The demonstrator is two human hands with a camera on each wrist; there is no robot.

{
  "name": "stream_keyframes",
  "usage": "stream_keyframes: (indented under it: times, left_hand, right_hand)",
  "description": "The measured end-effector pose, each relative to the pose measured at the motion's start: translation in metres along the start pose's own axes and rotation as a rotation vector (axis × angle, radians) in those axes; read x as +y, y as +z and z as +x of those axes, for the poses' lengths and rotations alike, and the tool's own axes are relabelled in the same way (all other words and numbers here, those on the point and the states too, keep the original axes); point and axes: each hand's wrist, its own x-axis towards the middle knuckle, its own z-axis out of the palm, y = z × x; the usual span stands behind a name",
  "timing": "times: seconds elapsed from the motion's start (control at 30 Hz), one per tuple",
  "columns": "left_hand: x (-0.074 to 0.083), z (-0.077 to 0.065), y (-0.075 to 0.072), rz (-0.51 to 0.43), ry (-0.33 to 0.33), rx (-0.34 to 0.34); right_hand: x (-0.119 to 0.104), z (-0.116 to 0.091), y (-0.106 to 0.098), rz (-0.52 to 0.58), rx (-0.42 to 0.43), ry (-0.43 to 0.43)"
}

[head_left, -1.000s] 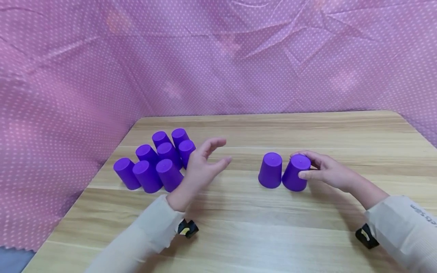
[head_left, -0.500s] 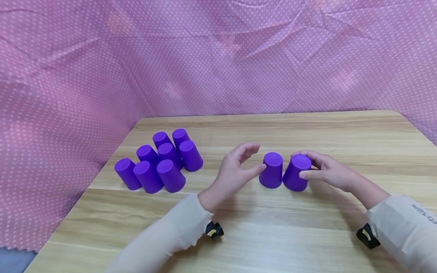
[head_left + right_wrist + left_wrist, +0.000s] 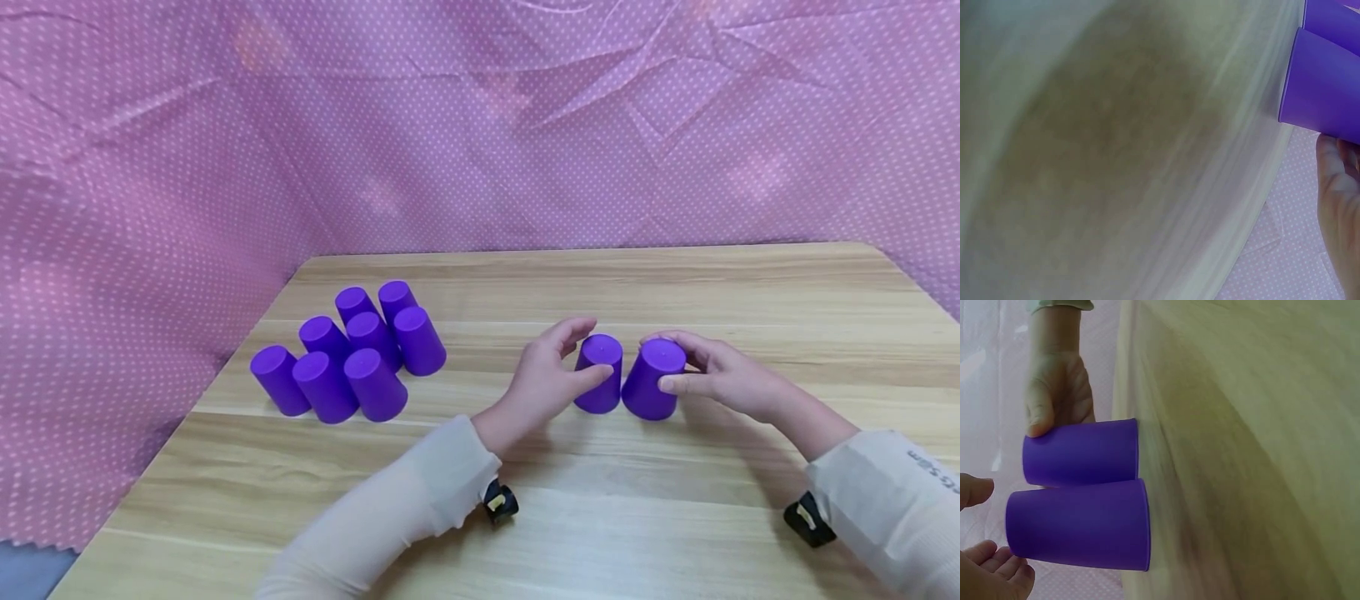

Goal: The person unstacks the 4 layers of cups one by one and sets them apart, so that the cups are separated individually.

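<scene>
Two purple plastic cups stand upside down side by side at the table's right middle. My right hand [image 3: 723,379] holds the right cup [image 3: 651,392], its thumb on the near side and fingers behind. My left hand [image 3: 543,379] is at the left cup [image 3: 596,392], thumb and fingers spread to either side of its upper part. In the left wrist view, the left thumb [image 3: 975,490] stands off from the near cup [image 3: 1079,526], while the fingertips are right at its closed end. The right wrist view shows the held cup [image 3: 1322,84] above the right hand's fingers [image 3: 1335,162].
Several more purple cups [image 3: 375,387] stand upside down in a loose group at the table's left. A pink dotted cloth [image 3: 480,133] hangs behind and beside the wooden table [image 3: 600,517]. Black devices [image 3: 500,502] are worn at both wrists.
My left hand has moved right, from beside the left group of cups to the left cup of the pair. My right hand has stayed on its cup.
</scene>
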Motion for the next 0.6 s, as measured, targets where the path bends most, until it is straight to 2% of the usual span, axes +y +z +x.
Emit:
stream_keyframes:
  times: [0.23, 0.47, 0.6]
  left_hand:
    - [-0.005, 0.006, 0.009, -0.039, -0.014, 0.023]
    - [-0.009, 0.006, 0.012, -0.046, -0.054, 0.032]
    - [-0.011, 0.006, 0.013, -0.053, -0.047, 0.028]
  right_hand:
    - [0.0, 0.0, 0.0, -0.002, -0.001, 0.003]
    - [0.0, 0.0, 0.0, 0.006, -0.003, -0.01]
    - [0.0, 0.0, -0.001, 0.009, 0.001, -0.016]
